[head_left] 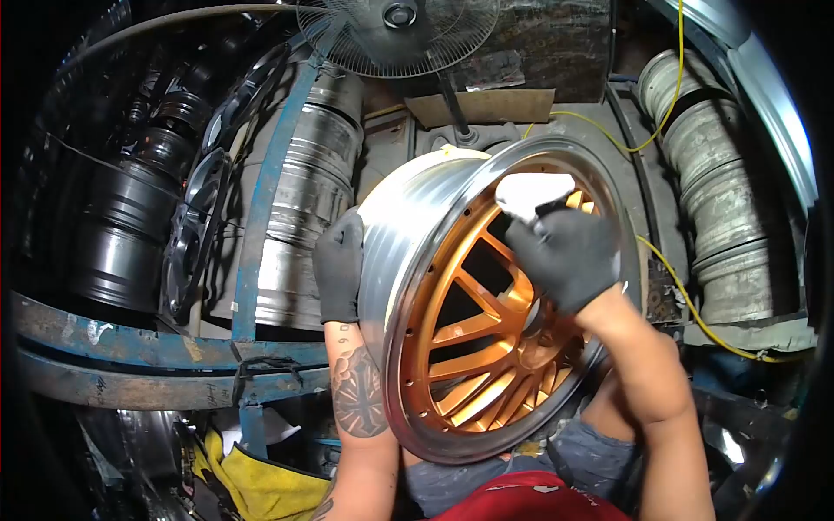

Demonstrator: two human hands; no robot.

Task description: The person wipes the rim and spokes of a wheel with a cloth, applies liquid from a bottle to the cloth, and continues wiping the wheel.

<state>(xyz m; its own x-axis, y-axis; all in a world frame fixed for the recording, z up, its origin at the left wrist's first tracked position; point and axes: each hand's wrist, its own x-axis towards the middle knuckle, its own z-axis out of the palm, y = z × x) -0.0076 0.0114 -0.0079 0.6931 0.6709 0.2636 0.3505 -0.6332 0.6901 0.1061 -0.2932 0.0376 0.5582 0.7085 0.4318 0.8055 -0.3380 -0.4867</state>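
Note:
A large wheel rim (473, 304) with bronze spokes and a polished silver lip leans tilted over my lap. My left hand (339, 267), in a dark glove, presses against the left side of its barrel with the fingers curled in. Over the upper right part of the bronze face is my right hand (565, 256), also gloved, with its fingers closed on a white cloth (532, 193). The cloth lies against the spokes near the inner edge of the lip. My right fingertips are partly hidden by the cloth.
Silver rims (304, 191) line a blue metal frame (265, 208), with dark rims (130, 234) farther left. More rims (721, 200) stand at the right beside a yellow cable (673, 273). A fan (400, 16) stands ahead. A yellow cloth (269, 488) hangs at the lower left.

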